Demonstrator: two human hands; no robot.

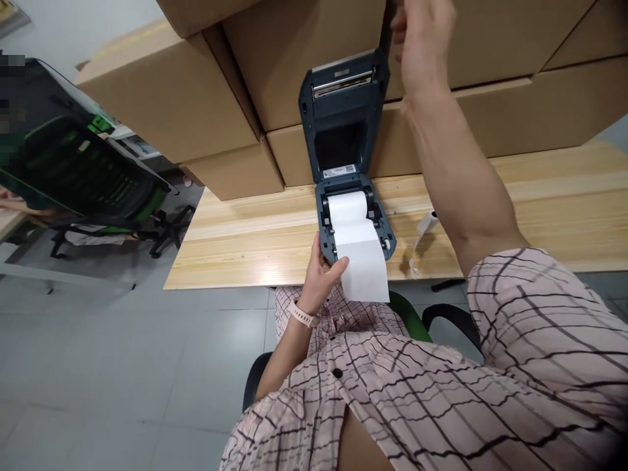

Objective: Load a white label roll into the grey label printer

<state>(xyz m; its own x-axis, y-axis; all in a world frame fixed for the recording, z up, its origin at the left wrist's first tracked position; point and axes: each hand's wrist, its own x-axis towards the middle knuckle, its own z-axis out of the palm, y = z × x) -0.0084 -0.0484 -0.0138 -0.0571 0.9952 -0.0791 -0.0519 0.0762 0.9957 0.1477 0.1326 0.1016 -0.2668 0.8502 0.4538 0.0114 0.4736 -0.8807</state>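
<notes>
A dark blue label printer [321, 222] stands on the wooden table with its lid [343, 118] raised. Inside sits a white label roll [347, 206], and its label strip [364, 268] runs out over the front and past the table edge. My left hand [321, 278] grips the printer's front left corner, its thumb lying at the edge of the strip. Raised at the top edge of the view, my right hand [424, 39] is in front of the cardboard boxes, above and right of the lid. Its fingers look curled and are partly cut off; anything in them is hidden.
Cardboard boxes [318, 59] are stacked behind the printer along the table [235, 242]. A small roll with a loose paper strip [426, 222] lies right of the printer. On the left are an office chair [78, 163] and part of another person [34, 212].
</notes>
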